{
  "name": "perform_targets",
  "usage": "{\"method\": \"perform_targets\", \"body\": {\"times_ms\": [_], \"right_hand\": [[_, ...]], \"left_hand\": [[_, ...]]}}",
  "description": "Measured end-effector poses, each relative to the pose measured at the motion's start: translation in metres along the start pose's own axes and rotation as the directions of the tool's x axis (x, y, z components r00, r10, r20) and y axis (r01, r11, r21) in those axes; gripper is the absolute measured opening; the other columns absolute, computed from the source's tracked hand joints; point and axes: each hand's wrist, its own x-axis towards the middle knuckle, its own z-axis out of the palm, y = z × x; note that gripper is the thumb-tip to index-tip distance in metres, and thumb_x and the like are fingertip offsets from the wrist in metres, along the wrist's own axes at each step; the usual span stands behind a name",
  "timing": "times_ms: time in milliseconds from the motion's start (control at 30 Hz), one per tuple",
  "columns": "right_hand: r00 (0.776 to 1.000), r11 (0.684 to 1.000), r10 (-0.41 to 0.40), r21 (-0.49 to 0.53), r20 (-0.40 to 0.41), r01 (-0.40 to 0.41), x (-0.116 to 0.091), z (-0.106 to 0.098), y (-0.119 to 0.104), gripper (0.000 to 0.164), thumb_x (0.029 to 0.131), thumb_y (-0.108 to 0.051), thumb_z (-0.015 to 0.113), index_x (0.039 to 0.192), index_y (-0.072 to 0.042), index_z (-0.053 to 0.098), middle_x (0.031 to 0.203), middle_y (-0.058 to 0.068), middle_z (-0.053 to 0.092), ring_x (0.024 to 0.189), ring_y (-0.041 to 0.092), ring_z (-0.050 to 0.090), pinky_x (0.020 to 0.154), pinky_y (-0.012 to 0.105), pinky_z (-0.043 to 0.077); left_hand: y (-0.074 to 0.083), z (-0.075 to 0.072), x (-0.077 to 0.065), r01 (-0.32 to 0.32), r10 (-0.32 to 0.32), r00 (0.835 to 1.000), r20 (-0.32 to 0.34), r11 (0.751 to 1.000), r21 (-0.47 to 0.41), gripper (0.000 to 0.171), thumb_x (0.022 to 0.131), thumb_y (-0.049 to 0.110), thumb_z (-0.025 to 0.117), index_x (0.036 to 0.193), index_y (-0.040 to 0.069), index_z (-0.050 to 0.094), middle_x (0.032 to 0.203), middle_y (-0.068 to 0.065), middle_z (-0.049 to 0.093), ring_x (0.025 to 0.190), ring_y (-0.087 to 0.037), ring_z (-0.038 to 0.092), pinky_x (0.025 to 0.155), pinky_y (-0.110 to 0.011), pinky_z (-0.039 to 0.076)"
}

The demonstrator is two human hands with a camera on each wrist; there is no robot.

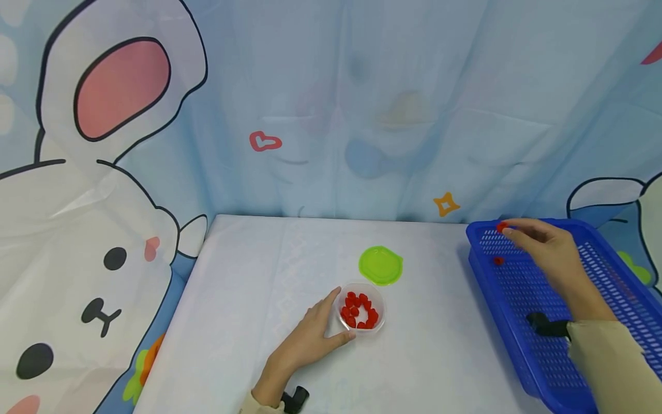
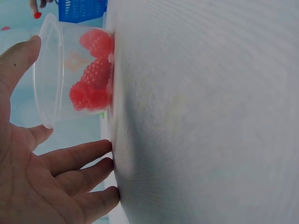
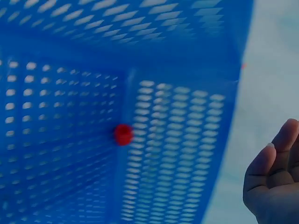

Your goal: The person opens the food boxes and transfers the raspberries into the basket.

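A clear plastic cup (image 1: 381, 299) holding several red raspberries (image 2: 98, 74) stands on the white table. My left hand (image 1: 309, 334) is beside it, thumb and index fingertips at the rim. The other three fingers extend toward the tabletop in the left wrist view. Over the far left corner of a blue basket (image 1: 504, 339), my right hand (image 1: 550, 253) pinches a raspberry (image 1: 501, 227) between its fingertips. That raspberry is hidden in the right wrist view, where the hand (image 3: 275, 182) shows at the right edge. Another raspberry (image 3: 123, 134) lies inside the basket.
A bright green lid (image 1: 380, 265) lies flat just behind the cup. The blue basket takes up the table's right side, with perforated walls and a raised rim. A patterned blue curtain (image 1: 331, 109) hangs behind the table's back edge.
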Motion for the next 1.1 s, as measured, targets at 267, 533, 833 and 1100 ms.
{"method": "perform_targets", "body": {"times_ms": [267,533,833,1100], "right_hand": [[0.992,0.993,0.115,0.031,-0.047,-0.114,0.019,-0.002,0.044,0.062,0.094,-0.053,0.062,0.139,-0.010,0.059,0.113,-0.016,0.053,0.096,-0.001,0.049,0.071,0.009,0.045],[0.973,0.973,0.232,0.013,0.003,-0.232,0.027,-0.006,0.081,0.065,0.096,-0.056,0.058,0.138,-0.006,0.056,0.124,-0.001,0.055,0.113,0.022,0.052,0.094,0.037,0.052],[0.952,0.960,0.281,-0.040,0.119,-0.278,0.037,-0.004,0.110,0.077,0.096,-0.055,0.058,0.137,0.010,0.051,0.149,0.038,0.030,0.137,0.061,0.020,0.105,0.075,0.019],[0.919,0.926,0.373,-0.123,0.129,-0.358,0.040,-0.004,0.124,0.090,0.093,-0.061,0.058,0.140,0.014,0.044,0.149,0.043,0.022,0.134,0.063,0.019,0.104,0.075,0.021]], "left_hand": [[0.000,0.000,0.000,-0.009,0.009,1.000,0.002,1.000,-0.005,0.093,0.088,0.056,0.070,0.160,0.033,0.018,0.157,-0.003,0.035,0.141,-0.030,0.035,0.105,-0.059,0.039],[0.001,-0.001,-0.001,-0.005,0.005,1.000,0.004,1.000,-0.004,0.093,0.088,0.058,0.070,0.160,0.032,0.018,0.157,-0.003,0.035,0.141,-0.030,0.035,0.105,-0.060,0.039],[0.000,-0.002,-0.001,-0.004,0.004,1.000,0.003,1.000,-0.001,0.093,0.087,0.059,0.069,0.161,0.032,0.018,0.157,-0.004,0.035,0.141,-0.030,0.035,0.105,-0.059,0.039],[0.001,-0.002,-0.002,0.000,0.000,1.000,0.007,1.000,-0.007,0.093,0.088,0.058,0.069,0.161,0.031,0.018,0.157,-0.004,0.035,0.141,-0.030,0.035,0.105,-0.059,0.040]]}}
